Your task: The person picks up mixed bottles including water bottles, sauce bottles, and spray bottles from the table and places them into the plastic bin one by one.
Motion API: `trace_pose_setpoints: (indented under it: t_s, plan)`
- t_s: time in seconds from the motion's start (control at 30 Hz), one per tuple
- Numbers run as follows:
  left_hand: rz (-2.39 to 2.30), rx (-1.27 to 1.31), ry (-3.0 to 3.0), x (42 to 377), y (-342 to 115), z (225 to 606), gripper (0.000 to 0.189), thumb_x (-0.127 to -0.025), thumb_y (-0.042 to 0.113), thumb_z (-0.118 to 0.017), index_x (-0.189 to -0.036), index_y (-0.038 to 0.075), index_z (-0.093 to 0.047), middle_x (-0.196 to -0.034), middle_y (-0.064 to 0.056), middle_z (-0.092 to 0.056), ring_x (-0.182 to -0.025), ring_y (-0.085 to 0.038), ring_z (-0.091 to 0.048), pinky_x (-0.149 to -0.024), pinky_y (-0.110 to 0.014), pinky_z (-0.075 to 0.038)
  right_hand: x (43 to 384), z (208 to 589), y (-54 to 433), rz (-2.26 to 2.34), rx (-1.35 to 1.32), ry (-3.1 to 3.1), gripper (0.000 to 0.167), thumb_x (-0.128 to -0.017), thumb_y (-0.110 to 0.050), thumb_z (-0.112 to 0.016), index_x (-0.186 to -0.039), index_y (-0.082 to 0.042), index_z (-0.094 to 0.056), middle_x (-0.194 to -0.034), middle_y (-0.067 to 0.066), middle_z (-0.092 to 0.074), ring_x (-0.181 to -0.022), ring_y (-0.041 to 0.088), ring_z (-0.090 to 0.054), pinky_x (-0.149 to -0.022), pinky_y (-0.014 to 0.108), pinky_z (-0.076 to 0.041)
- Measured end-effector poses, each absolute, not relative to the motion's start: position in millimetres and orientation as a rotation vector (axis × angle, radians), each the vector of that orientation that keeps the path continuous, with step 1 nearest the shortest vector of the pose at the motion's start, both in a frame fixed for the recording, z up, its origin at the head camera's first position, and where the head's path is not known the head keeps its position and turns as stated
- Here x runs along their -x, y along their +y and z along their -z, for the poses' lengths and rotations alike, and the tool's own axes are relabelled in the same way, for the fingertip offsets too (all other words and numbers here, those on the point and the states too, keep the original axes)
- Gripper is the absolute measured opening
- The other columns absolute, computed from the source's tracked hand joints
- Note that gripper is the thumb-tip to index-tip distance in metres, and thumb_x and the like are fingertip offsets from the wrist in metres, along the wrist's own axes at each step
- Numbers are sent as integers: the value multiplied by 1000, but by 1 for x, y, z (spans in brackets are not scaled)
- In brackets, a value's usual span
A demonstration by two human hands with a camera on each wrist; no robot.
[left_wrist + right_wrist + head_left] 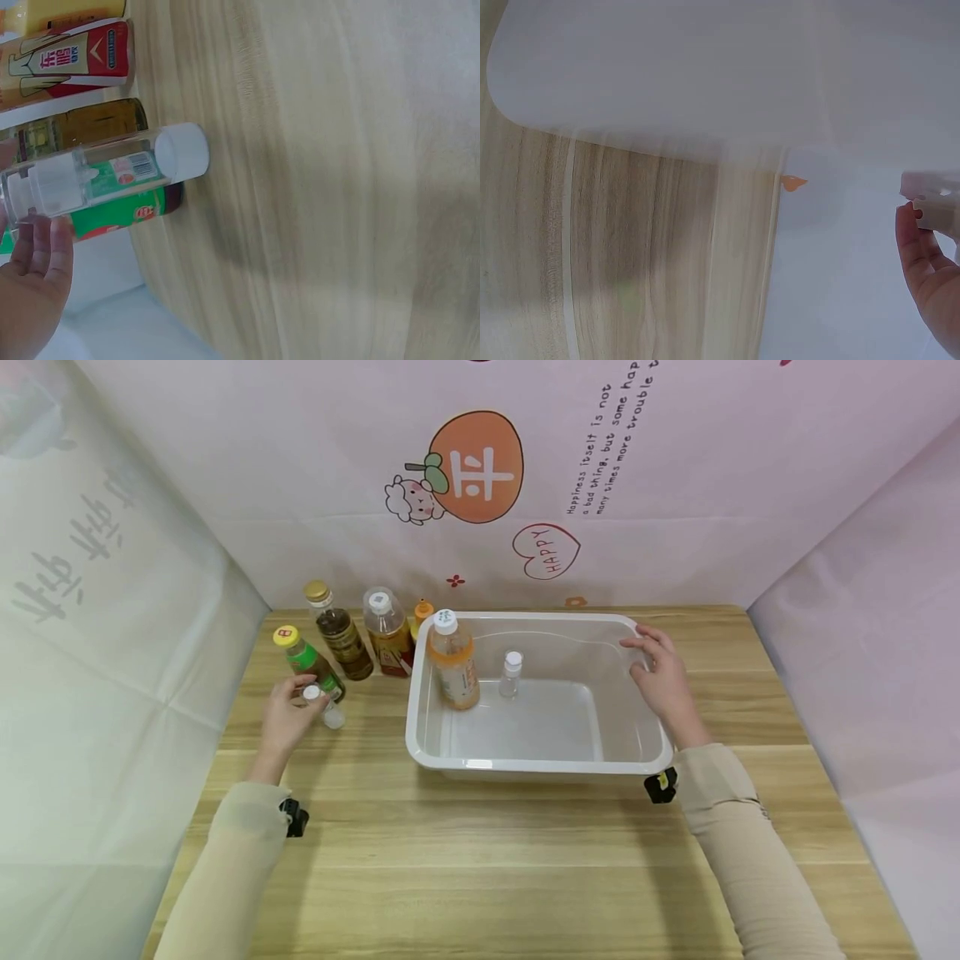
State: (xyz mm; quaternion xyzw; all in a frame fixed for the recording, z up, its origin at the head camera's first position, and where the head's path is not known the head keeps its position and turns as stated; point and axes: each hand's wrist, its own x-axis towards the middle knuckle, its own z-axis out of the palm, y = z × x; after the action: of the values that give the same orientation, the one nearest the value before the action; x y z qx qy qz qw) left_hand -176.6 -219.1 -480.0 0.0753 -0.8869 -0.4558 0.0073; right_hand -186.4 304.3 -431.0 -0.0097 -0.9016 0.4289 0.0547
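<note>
My left hand holds a small clear bottle by its white-capped upper end, tilted above the table. In the left wrist view this clear bottle shows a wide white base and overlaps the green-labelled bottle behind. My right hand grips the right rim of a white plastic tub; the right wrist view shows its fingers at the rim. Inside the tub stand a large orange-tinted bottle with a white cap and a second small clear bottle.
Left of the tub stand a yellow-capped bottle with a green label, a dark bottle with a gold cap, a red-labelled bottle and a yellow-orange squeeze bottle. Printed cloth walls border the wooden table.
</note>
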Motion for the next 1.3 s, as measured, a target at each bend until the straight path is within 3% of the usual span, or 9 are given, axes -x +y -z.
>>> trace_pose_setpoints:
  t_s: [0.27,0.6,0.7,0.8,1.1,1.3]
  plan:
    - [1393,-264,-2756,177,-216,482,43,-89,7,-62,-130,-4,-50,-133,-26,-45,-121,-37,-47,-84,-19,-40,187,433,305,-1310,26,-2714,36,-84,9,-45,-117,9,-58,-149,22,-34,-139,44,-31,-113,57,-30]
    - [1459,-420,-2670,174,-213,482,46,-90,9,-62,-133,-2,-49,-136,-23,-44,-120,-33,-47,-84,-17,-43,188,434,305,-1319,31,-2713,36,-85,9,-45,-118,8,-58,-149,20,-35,-138,43,-32,-112,57,-30]
    - [1495,-456,-2610,172,-212,484,45,-89,8,-62,-131,-1,-50,-136,-21,-46,-118,-29,-47,-74,-5,-38,187,432,305,-1319,30,-2718,36,-85,9,-45,-118,8,-58,-149,20,-34,-138,43,-31,-113,57,-30]
    - [1509,-466,-2575,171,-211,484,44,-89,8,-63,-130,-1,-51,-134,-19,-49,-116,-27,-47,-69,-2,-37,187,432,304,-1321,35,-2724,36,-84,9,-45,-118,9,-57,-149,20,-34,-138,43,-31,-113,57,-30]
    - [1547,-442,-2534,171,-198,477,46,-90,17,-64,-132,3,-52,-132,-15,-50,-117,-22,-48,-80,-9,-39,188,434,305,-1304,36,-2722,36,-84,9,-45,-118,8,-58,-149,21,-35,-138,43,-32,-112,57,-31]
    - [1606,-374,-2476,171,-184,466,46,-90,20,-65,-131,3,-52,-128,-12,-49,-107,-11,-46,-81,-12,-41,187,432,304,-1298,39,-2731,36,-85,9,-45,-118,9,-58,-149,21,-35,-138,43,-31,-112,57,-31]
